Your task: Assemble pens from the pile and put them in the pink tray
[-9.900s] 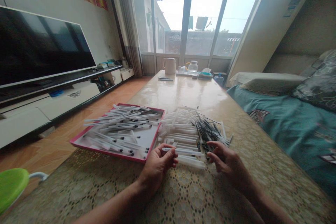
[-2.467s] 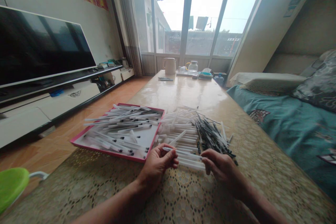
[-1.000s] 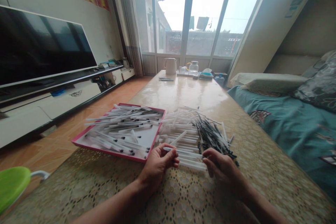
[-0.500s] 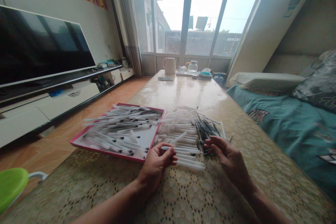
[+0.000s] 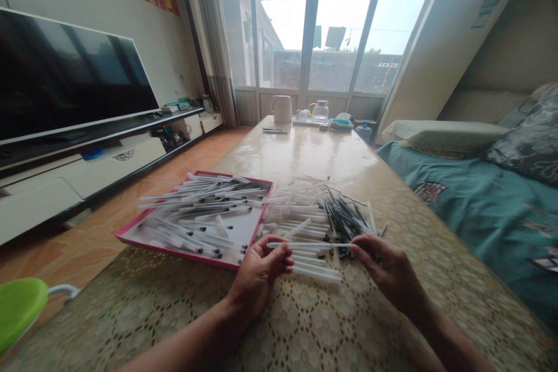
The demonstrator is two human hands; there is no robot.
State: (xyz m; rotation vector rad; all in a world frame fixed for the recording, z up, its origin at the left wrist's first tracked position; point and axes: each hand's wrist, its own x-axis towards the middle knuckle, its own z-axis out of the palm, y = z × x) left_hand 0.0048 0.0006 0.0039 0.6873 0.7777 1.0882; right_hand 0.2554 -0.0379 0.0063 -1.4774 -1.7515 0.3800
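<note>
My left hand (image 5: 267, 261) pinches a long white tube (image 5: 320, 244) near its left end, just right of the pink-rimmed tray (image 5: 174, 253). At the tube's right end my right hand (image 5: 381, 256) has its fingertips pressed together; what exactly they grip there is too small to make out. The tube lies level between both hands. Beneath and behind it is a pile of white tubes (image 5: 296, 209), beside a heap of thin dark sticks with black ends (image 5: 346, 212). Several white tubes with black ends (image 5: 209, 206) lie in the tray.
At the table's far end stand a beige jug (image 5: 282, 109), a glass jar (image 5: 320, 111) and a tissue pack (image 5: 341, 123). A green stool (image 5: 21, 308) is at the lower left, and a teal-covered couch (image 5: 457, 197) runs along the right.
My right hand has moved from the dark heap to the tube's right end, and its fingers have closed. The left hand has barely moved.
</note>
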